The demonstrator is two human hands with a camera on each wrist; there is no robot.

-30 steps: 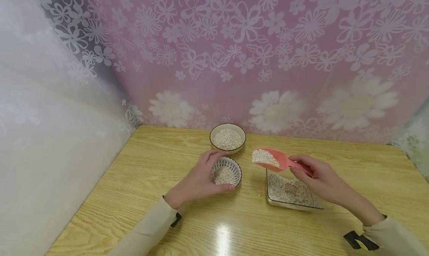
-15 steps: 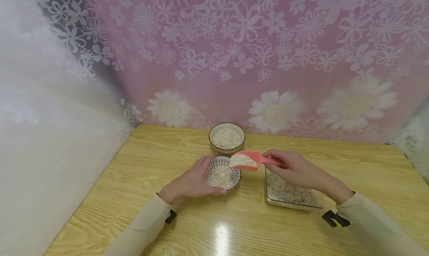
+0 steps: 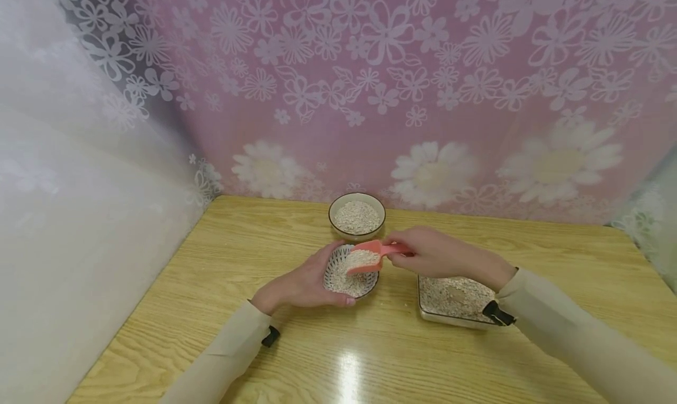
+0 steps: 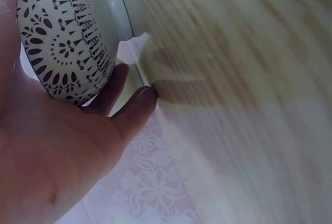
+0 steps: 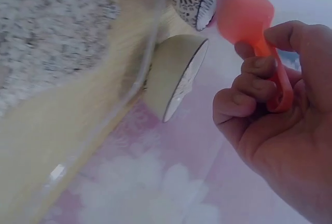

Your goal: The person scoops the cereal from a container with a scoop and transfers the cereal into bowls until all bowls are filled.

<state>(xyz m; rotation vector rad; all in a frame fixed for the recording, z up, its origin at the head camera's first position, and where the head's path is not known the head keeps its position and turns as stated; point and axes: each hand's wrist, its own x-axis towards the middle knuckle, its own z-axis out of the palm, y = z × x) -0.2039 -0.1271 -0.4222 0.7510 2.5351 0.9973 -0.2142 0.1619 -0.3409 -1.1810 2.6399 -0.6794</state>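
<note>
In the head view, the left hand [image 3: 305, 283] holds a patterned bowl [image 3: 333, 269] from its left; the right hand [image 3: 441, 254] grips a pink scoop [image 3: 374, 265] of flakes [image 3: 364, 257] above it. A plain bowl [image 3: 357, 236] stands just on the far side, a tray [image 3: 449, 319] to the right. In the left wrist view, the hand wraps the patterned bowl's outside. In the right wrist view, fingers curl round the scoop's handle.

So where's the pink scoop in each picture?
Head: the pink scoop, below and slightly right of centre.
Left wrist: not in it.
Right wrist: upper right, in the right hand.
Shared landmark: the patterned bowl, beneath the scoop in head, upper left in left wrist, top in right wrist.
</note>
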